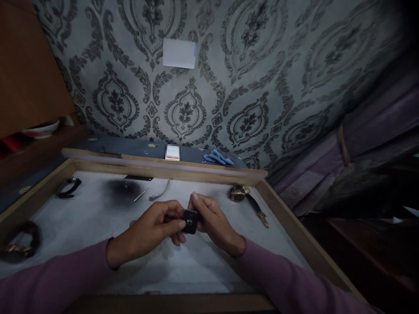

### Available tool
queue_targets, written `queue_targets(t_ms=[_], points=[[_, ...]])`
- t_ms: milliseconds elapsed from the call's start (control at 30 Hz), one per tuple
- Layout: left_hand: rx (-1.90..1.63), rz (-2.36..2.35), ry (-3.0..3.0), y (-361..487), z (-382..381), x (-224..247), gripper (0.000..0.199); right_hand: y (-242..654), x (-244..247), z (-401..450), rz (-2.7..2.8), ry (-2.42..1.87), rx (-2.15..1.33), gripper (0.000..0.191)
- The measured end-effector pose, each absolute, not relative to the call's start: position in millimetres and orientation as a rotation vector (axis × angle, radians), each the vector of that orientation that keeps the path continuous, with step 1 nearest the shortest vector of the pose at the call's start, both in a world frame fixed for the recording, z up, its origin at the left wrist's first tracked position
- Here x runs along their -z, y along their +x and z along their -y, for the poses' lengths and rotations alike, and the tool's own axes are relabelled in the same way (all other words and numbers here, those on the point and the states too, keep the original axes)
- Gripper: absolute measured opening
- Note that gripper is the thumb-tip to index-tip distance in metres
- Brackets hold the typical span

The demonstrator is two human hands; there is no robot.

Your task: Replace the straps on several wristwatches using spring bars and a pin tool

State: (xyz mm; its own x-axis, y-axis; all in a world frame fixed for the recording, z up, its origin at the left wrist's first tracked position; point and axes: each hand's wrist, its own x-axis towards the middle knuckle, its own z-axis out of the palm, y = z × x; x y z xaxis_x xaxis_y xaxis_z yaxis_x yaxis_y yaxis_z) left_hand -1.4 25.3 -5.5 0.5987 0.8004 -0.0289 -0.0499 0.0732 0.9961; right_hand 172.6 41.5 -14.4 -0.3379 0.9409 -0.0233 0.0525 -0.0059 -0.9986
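A small black square smartwatch case (190, 221) is held up over the white bottom of a shallow wooden tray, its flat face towards me. My left hand (157, 224) pinches its left edge, the thumb lying on the face and the other fingers behind. From the right, my right hand (214, 222) closes round the opposite edge, with thumb and index finger raised by the upper corner. Whether a strap lies inside the right fingers is hidden. Beyond my hands are a thin metal tool (139, 196) and a short grey cable-like piece (161, 191).
The wooden tray rim (288, 231) surrounds the work surface. Inside lie a gold watch with black strap (240, 194), a dark strap (69, 188), another watch (19, 248) and a flat black strip (139, 178). Behind are a small white box (172, 152) and blue cloth (218, 157).
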Motion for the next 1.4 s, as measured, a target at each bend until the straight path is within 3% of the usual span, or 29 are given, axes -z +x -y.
queue_targets(t_ms=[667,1033,1400], points=[[-0.713,-0.729,1.359,-1.7,-26.6,5.7,0.018,173.6,13.2,-42.8,1.495,-1.071,-1.476,0.057],[-0.786,-0.746,1.095,-6.5,-30.8,5.8,0.031,177.3,9.4,-42.5,1.580,-0.990,-1.582,0.049],[-0.788,-0.697,1.096,-6.2,-30.1,2.7,0.021,179.1,7.4,-41.9,1.563,-0.996,-1.587,0.045]])
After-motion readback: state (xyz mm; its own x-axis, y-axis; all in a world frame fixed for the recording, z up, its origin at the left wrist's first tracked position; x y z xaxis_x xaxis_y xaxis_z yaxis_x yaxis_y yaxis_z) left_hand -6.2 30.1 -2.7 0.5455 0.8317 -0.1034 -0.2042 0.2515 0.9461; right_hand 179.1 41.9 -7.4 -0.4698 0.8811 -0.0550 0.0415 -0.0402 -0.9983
